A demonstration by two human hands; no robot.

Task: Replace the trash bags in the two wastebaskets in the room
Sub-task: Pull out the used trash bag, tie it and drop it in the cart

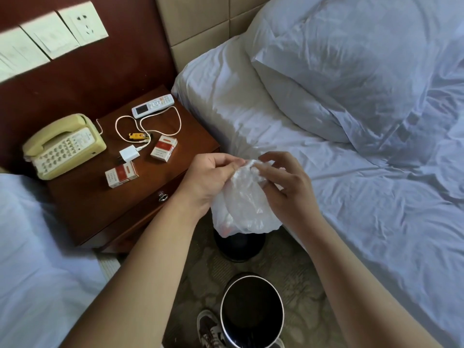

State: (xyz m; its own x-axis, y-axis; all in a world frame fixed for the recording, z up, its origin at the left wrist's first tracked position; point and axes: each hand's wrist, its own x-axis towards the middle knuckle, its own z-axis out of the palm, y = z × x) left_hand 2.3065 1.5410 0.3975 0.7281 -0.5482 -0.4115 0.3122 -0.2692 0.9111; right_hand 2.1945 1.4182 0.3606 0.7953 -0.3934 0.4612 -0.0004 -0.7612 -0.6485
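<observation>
A thin white trash bag (244, 209) with something red inside hangs between my hands above the floor. My left hand (213, 177) pinches its gathered top from the left, and my right hand (281, 179) pinches the same bunched top from the right. Right under the bag stands a black wastebasket (239, 247), mostly hidden by it. A second black wastebasket (252, 312) with a shiny rim stands nearer me, with no bag lining it.
A wooden nightstand (85, 204) on the left carries a beige phone (62, 145), a remote (153, 106), a charger with cable (130, 151) and two red-and-white packs (121, 174). Beds flank the carpeted gap. My shoe (209, 330) stands beside the near basket.
</observation>
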